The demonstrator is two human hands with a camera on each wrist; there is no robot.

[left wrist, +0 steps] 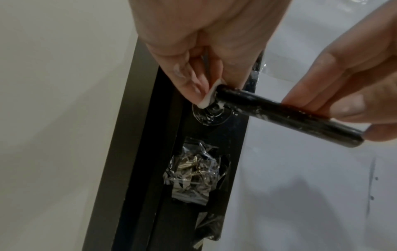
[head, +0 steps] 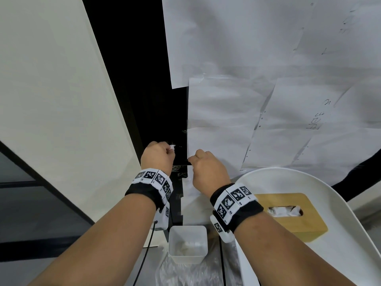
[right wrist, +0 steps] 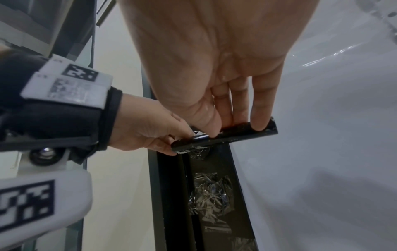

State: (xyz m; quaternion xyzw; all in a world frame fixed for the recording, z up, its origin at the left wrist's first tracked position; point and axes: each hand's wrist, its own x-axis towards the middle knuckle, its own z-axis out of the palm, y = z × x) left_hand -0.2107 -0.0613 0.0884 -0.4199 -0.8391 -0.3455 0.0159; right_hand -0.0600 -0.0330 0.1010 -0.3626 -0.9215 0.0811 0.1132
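A black lever door handle [left wrist: 279, 115] smeared with white flecks sticks out from a black door stile [left wrist: 163, 169]. My right hand [left wrist: 343, 95] grips the handle's outer half between fingers and thumb; the right wrist view shows those fingers [right wrist: 260, 117] lying over the handle [right wrist: 236, 134]. My left hand [left wrist: 193, 81] pinches a small white pad [left wrist: 207, 96] against the handle's base, just above the round rosette [left wrist: 209, 117]. In the head view both hands meet at the door's edge, the left hand [head: 158, 155] showing a bit of the white pad [head: 172, 147], the right hand [head: 208, 168] beside it.
A clear bag of screws [left wrist: 191, 175] is taped to the stile below the handle. White paper sheets [head: 247, 58] cover the door. Below stand a white bin [head: 187, 259] with crumpled wipes, a wooden tissue box [head: 288, 230] and a white rounded surface [head: 340, 223]. A white wall [head: 51, 79] lies left.
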